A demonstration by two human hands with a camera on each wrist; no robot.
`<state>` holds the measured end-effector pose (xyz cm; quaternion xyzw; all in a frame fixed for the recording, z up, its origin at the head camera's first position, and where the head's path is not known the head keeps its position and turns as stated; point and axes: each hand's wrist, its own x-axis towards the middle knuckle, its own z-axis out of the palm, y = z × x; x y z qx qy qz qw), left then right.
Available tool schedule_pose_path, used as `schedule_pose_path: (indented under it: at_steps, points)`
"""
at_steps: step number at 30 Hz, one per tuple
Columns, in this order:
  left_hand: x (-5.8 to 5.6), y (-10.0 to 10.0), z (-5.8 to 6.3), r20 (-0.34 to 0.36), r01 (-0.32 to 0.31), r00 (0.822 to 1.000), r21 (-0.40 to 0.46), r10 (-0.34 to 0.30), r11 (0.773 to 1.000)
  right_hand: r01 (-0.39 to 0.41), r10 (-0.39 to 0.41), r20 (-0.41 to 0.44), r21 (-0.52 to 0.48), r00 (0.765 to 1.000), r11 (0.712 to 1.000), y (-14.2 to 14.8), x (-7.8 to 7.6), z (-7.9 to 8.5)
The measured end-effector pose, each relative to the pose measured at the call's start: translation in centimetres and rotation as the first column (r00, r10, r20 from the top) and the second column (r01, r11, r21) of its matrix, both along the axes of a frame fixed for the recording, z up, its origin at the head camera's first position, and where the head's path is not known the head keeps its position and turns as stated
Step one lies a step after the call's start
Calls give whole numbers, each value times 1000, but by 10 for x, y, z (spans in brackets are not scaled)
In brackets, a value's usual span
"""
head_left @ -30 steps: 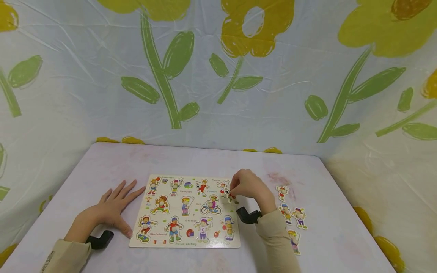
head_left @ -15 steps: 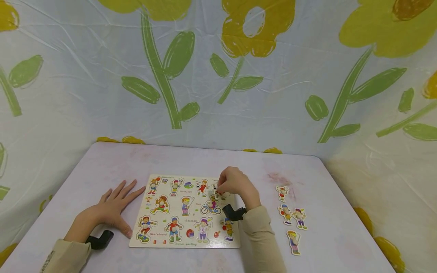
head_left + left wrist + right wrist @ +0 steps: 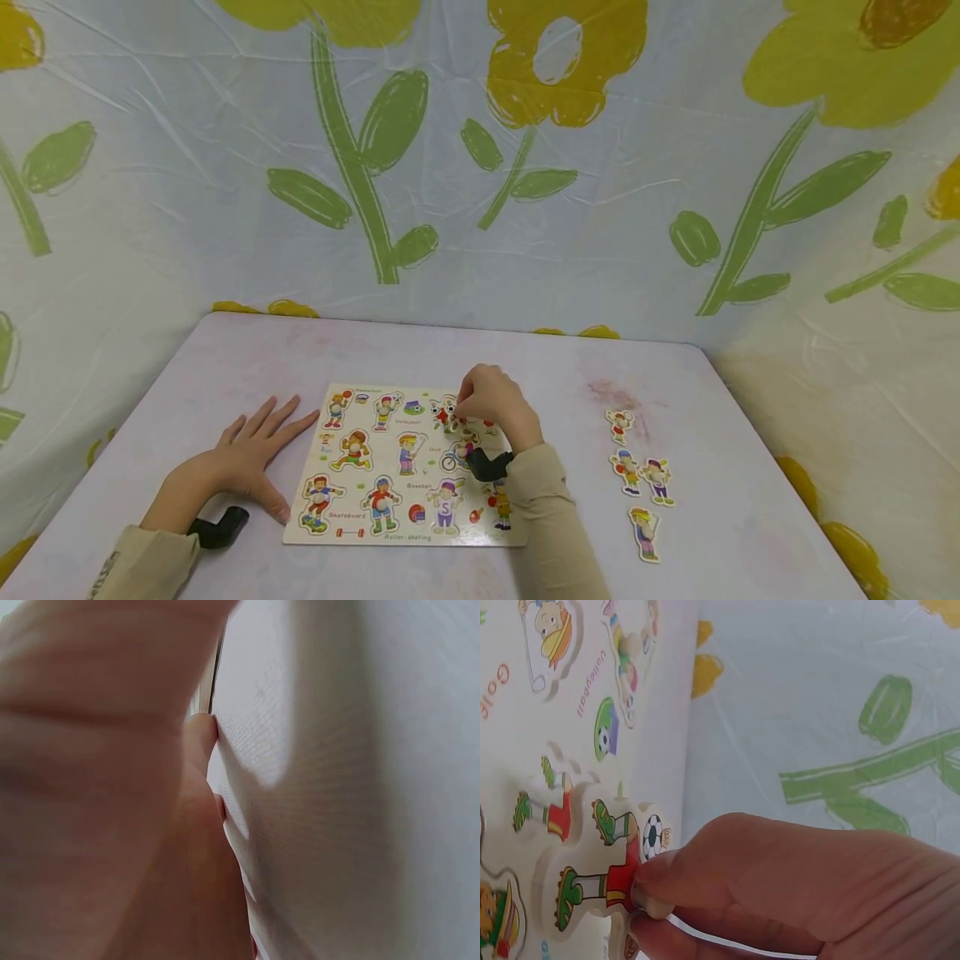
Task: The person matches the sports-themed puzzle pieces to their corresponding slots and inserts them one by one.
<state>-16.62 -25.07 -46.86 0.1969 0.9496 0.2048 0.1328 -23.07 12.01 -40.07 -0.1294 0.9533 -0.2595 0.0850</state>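
My right hand (image 3: 497,402) pinches the knob of a football-player puzzle piece (image 3: 616,883) between thumb and fingers, over the upper right of the wooden puzzle board (image 3: 382,463). The right wrist view shows the piece with red shorts, green shoes and a ball, tilted off the board. Beside it lies the matching recess (image 3: 559,806), printed with the same figure. My left hand (image 3: 243,454) rests spread on the table, thumb and a fingertip at the board's left edge. In the left wrist view, the hand (image 3: 202,862) fills much of the picture.
Right of the board lie loose pieces: a tennis player (image 3: 620,426), a figure with a red paddle (image 3: 626,472), a baseball player (image 3: 659,481) and a golfer (image 3: 645,534). A flowered cloth (image 3: 480,275) hangs behind the table (image 3: 420,346).
My right hand has moved left with the football-player piece, from the board's upper right corner to the football recess. The left hand has stayed in place.
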Motion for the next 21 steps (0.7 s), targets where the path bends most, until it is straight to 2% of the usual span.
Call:
schedule_pose_path:
  at_steps: [4, 10, 17, 21]
  points:
    - [-2, -3, -5, -17, 4, 1000, 26, -3, 1000, 12, -12, -26, -1, 1000, 1000, -7, -3, -7]
    - [-6, -8, -19, -48, -13, 999, -1, 13, 1000, 31, -30, -51, 13, 998, 999, -14, -4, -17]
    - [-5, -6, -14, -23, -15, 1000, -8, 15, 1000, 36, -34, -104, 18, 994, 999, -16, -4, -25]
    - [-5, -7, -15, -28, -1, 1000, 21, 2, 1000, 38, -36, -137, 9, 990, 999, -17, -5, -29]
